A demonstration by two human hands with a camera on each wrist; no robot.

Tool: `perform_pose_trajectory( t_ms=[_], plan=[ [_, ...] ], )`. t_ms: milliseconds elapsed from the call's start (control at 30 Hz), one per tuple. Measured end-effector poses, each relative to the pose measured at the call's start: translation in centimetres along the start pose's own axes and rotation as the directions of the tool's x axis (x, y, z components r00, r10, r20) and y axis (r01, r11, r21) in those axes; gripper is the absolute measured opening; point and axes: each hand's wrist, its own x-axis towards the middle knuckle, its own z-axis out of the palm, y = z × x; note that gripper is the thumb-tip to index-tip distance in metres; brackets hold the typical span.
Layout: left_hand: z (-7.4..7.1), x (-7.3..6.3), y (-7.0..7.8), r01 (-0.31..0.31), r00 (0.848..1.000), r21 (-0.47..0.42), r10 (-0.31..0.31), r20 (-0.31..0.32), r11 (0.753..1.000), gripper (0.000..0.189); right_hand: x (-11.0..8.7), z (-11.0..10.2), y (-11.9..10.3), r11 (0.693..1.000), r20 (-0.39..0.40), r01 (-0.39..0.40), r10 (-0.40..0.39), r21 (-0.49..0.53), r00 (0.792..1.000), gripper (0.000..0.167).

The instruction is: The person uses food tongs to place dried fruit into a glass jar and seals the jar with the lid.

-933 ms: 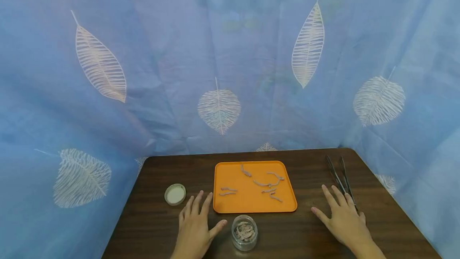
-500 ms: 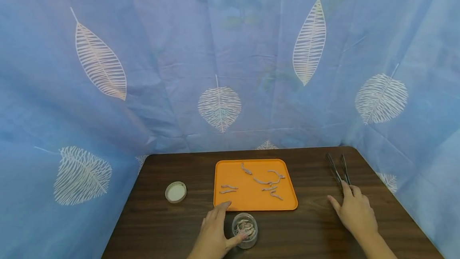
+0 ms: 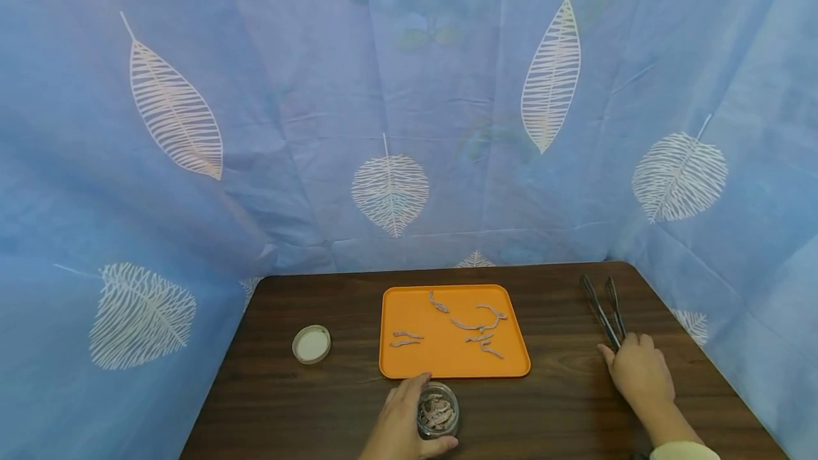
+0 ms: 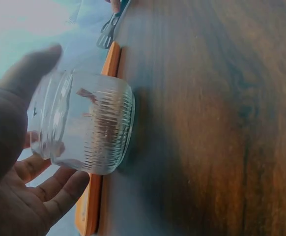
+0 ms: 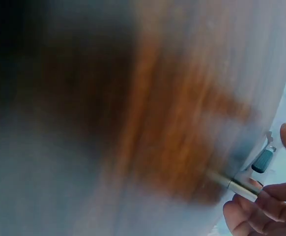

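Observation:
At the front of the table, my left hand (image 3: 397, 424) holds a ribbed clear glass jar (image 4: 101, 125), thumb on the near side and fingers round the far side. Brownish dried strips (image 3: 437, 414) fill its lower part, and its mouth is uncovered. To the right, my right hand (image 3: 641, 375) grips the handle end of metal tongs (image 3: 599, 306) lying on the table, their slotted heads spread apart and pointing away. In the right wrist view, curled fingers (image 5: 275, 209) meet the metal handle (image 5: 243, 191).
An orange tray (image 3: 434, 363) lies just beyond the jar, with several thin greyish strips (image 3: 469, 324) scattered on it. A round lid (image 3: 312, 344) rests left of the tray. The dark wooden table (image 3: 268, 403) backs onto a blue leaf-patterned curtain (image 3: 447, 190).
My left hand has moved right from beside the jar and taken hold of it. My right hand has shifted right onto the tongs' handle, its spread fingers now curled.

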Motion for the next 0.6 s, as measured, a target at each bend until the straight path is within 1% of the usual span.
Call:
perform_pose_trajectory(
  t_ms=[67,133,233,300,367,467,600],
  plan=[
    [0.2,0.0,0.0,-0.011,1.000,0.021,0.011,-0.014,1.000,0.100,0.2,0.0,0.1,0.999,0.031,-0.034,0.033,0.030,0.999,0.062],
    [0.3,-0.1,0.0,-0.012,0.999,0.040,0.013,-0.030,0.999,0.097,0.4,0.0,0.2,0.993,0.086,-0.093,0.086,0.072,0.993,0.061],
    [0.3,0.1,0.1,0.014,0.999,0.027,-0.013,-0.029,1.000,0.095,0.7,0.0,0.4,0.982,0.155,-0.158,0.140,0.106,0.978,0.058],
    [0.2,0.2,0.1,0.036,0.999,0.006,-0.036,-0.022,0.999,0.095,0.9,-0.1,0.6,0.977,0.168,-0.177,0.156,0.118,0.973,0.054],
    [0.0,0.3,0.2,0.054,0.998,-0.013,-0.054,-0.017,0.998,0.096,1.0,-0.1,0.6,0.975,0.164,-0.182,0.161,0.125,0.973,0.050],
    [-0.1,0.3,0.4,0.059,0.998,-0.025,-0.060,-0.018,0.998,0.096,1.1,-0.2,0.6,0.971,0.162,-0.195,0.173,0.135,0.972,0.048],
    [-0.3,0.3,0.6,0.077,0.997,-0.040,-0.078,-0.007,0.996,0.097,1.2,-0.5,0.6,0.965,0.189,-0.222,0.194,0.139,0.963,0.048]
  ],
)
